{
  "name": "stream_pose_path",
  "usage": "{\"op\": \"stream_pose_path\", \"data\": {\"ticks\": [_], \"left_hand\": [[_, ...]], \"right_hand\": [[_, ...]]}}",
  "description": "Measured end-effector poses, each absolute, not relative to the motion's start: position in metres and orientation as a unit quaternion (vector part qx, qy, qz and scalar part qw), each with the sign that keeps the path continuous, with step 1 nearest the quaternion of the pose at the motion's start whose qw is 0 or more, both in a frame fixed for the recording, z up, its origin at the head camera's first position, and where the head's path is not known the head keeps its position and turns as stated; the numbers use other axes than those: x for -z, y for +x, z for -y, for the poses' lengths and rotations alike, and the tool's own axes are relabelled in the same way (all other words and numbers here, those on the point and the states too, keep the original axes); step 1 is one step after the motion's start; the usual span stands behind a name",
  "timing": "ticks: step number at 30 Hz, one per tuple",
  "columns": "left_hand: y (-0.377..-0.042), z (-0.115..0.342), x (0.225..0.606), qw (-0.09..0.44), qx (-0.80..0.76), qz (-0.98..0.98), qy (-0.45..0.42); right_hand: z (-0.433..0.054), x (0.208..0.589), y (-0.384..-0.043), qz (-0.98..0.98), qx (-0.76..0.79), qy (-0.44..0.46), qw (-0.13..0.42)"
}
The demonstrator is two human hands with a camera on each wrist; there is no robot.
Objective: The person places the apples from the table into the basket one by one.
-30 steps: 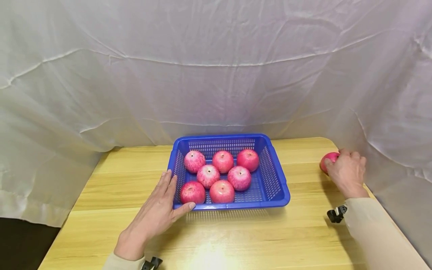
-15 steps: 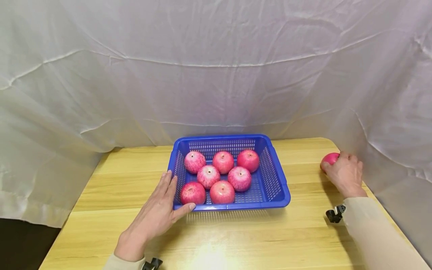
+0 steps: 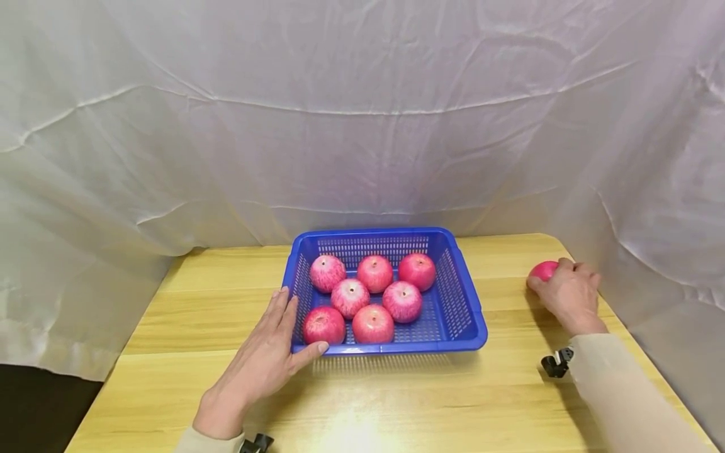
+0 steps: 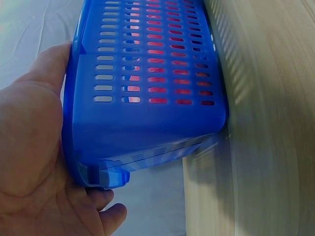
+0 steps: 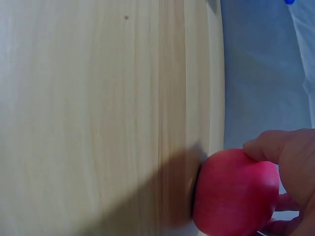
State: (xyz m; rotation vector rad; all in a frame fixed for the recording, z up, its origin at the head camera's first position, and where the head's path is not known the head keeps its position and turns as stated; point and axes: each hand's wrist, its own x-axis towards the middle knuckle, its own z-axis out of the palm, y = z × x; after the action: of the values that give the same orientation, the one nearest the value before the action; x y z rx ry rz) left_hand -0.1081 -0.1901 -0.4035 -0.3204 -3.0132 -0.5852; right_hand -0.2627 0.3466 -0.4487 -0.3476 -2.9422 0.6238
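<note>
At the right side of the table my right hand [image 3: 569,296] grips a red apple [image 3: 544,270], thumb and fingers around it. Close up in the right wrist view, the apple [image 5: 236,194] is right by the tabletop; whether it touches the wood I cannot tell. My left hand [image 3: 257,355] rests on the near left corner of a blue plastic basket [image 3: 442,345], its fingers straight along the left rim and its thumb on the front rim. Several red apples, one of them a striped apple [image 3: 350,298], lie inside the basket. In the left wrist view the palm is against the basket's rim [image 4: 71,98].
The basket stands on a light wooden table [image 3: 396,402], near its back edge. Pale grey cloth [image 3: 362,157] hangs behind and on both sides. The right hand is close to the cloth on the right. Each wrist wears a small black camera [image 3: 556,363].
My right hand has moved a little to the left with the apple in its grip, away from the right-hand cloth. The left hand and the basket have stayed in place.
</note>
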Motion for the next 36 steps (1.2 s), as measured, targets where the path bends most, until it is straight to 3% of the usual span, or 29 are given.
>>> {"op": "stream_pose_path", "data": {"ticks": [15, 26, 36], "left_hand": [[-0.109, 0.190, 0.404, 0.023, 0.193, 0.976, -0.102], [-0.109, 0.190, 0.405, 0.024, 0.193, 0.976, -0.103], [-0.109, 0.190, 0.404, 0.024, 0.193, 0.975, -0.103]], "right_hand": [[-0.326, 0.449, -0.257, 0.969, -0.223, -0.088, 0.056], [-0.319, 0.457, -0.253, 0.967, -0.219, -0.084, 0.097], [-0.314, 0.459, -0.250, 0.960, -0.244, -0.105, 0.088]]}}
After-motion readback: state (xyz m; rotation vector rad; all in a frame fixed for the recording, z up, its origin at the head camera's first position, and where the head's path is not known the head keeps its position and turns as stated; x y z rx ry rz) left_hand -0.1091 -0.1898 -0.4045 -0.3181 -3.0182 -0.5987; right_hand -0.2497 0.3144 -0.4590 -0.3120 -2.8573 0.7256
